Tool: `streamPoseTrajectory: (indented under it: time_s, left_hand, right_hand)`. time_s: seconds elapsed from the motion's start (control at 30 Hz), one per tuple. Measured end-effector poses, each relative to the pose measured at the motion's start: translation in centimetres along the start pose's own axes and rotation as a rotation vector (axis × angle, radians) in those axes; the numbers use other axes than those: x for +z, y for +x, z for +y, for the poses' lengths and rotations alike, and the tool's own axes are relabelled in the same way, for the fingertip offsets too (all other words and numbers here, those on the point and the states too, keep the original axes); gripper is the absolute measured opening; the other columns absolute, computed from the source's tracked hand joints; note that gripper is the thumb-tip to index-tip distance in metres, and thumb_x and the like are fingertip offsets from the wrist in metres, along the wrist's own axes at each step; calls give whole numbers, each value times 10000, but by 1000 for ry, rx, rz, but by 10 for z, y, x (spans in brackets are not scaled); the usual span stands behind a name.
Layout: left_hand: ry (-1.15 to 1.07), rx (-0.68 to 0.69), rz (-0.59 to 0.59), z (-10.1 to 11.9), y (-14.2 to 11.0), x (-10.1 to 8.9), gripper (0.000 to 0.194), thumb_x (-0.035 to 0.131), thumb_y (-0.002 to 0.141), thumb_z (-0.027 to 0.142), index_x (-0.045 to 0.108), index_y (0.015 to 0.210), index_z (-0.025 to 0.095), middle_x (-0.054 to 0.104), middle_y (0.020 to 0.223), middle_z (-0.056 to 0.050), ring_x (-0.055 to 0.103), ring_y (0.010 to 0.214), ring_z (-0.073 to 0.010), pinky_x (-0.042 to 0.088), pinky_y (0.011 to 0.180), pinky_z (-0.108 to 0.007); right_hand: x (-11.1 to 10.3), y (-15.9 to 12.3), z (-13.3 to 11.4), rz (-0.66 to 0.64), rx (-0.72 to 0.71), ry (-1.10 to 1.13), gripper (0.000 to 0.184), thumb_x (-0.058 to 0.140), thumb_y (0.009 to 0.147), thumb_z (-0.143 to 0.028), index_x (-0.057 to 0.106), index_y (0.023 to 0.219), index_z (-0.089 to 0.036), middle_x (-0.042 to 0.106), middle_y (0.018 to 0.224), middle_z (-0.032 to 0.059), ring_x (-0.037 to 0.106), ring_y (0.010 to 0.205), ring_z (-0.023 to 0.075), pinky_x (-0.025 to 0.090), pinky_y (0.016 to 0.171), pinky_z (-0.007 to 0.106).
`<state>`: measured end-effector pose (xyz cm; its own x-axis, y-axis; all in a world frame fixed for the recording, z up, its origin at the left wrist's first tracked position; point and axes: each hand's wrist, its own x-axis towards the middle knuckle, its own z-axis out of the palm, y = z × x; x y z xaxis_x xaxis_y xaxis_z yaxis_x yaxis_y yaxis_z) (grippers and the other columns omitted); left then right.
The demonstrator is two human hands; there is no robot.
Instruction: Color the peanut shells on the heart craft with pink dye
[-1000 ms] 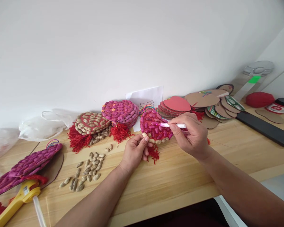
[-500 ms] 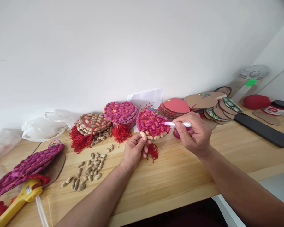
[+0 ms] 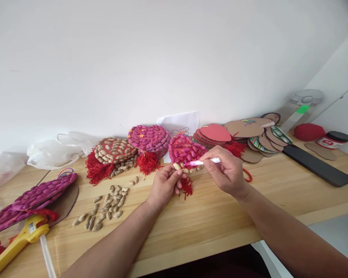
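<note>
My left hand (image 3: 164,184) pinches the lower edge of a round peanut-shell disc (image 3: 183,150), holding it tilted up above the wooden table (image 3: 208,216). Most of its shells are pink-red; a few along the bottom rim are bare tan. A red tassel (image 3: 186,186) hangs under the disc beside my fingers. My right hand (image 3: 226,172) grips a white marker (image 3: 203,162) like a pen. Its pink tip touches the shells near the disc's bottom rim.
Loose peanuts (image 3: 107,206) lie left of my hand. Behind them stand two stacks of shell discs (image 3: 149,138) with red tassels. A yellow glue gun (image 3: 16,245) and purple discs (image 3: 31,199) sit far left. Cardboard cut-outs (image 3: 249,129), a black bar (image 3: 317,165) and a jar (image 3: 333,139) lie to the right.
My right hand has moved left and down, bringing the marker tip from the disc's middle to its bottom rim. The disc has tilted further back, and the view has shifted slightly.
</note>
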<state>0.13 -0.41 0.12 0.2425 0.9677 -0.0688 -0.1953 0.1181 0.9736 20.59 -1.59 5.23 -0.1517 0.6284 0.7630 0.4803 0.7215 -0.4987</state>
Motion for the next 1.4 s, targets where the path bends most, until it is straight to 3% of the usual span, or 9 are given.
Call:
streamPoseTrajectory:
  time_s: [0.17,0.37,0.57,0.7,0.87,1.03,1.4]
  left_hand:
    - [31,-6,-5,1,0,2,387,803,760,501,640,847,161,705,679,3,483,396,-52,390,356,-163]
    - [46,-18,15,1,0,3,383,800,747,501,639,830,164,730,718,-18,495,398,-56,397,353,-169]
    - [27,-19,-6,-3,0,0,382,799,761,500,637,840,163,765,799,-44,502,411,-49,410,358,-161]
    - [42,-17,-8,-2,0,0,383,790,769,506,639,837,162,763,783,-44,502,402,-48,410,358,-160]
    - [50,-11,-8,-1,0,1,378,789,767,505,635,826,164,764,780,-42,497,390,-45,406,353,-162]
    - [29,9,-7,-1,-1,2,357,786,764,484,628,816,168,749,765,-32,519,422,-58,412,351,-162]
    - [28,0,-4,0,-1,3,350,782,764,478,627,826,170,730,760,-21,520,425,-57,412,350,-163]
  right_hand:
    - [1,1,2,-51,33,-6,88,602,967,-218,675,918,-215,685,820,12,623,757,158,487,730,324]
    - [2,0,4,22,87,-17,90,595,973,-240,676,941,-216,708,857,27,641,775,170,499,721,331]
    - [3,0,3,-30,-23,-68,64,626,949,-197,677,920,-222,712,851,16,624,809,177,480,788,359]
    - [2,1,4,34,3,-87,56,630,949,-202,678,930,-225,716,856,21,619,808,181,477,773,364]
    - [3,0,3,-12,-44,-73,61,629,949,-207,677,918,-231,720,849,16,626,801,185,473,788,385]
    - [3,0,2,33,-24,-122,59,630,949,-207,678,925,-232,726,853,22,623,807,192,475,778,387]
    - [4,0,0,-36,-97,-84,73,622,941,-167,653,923,-231,705,852,16,609,814,190,462,790,395]
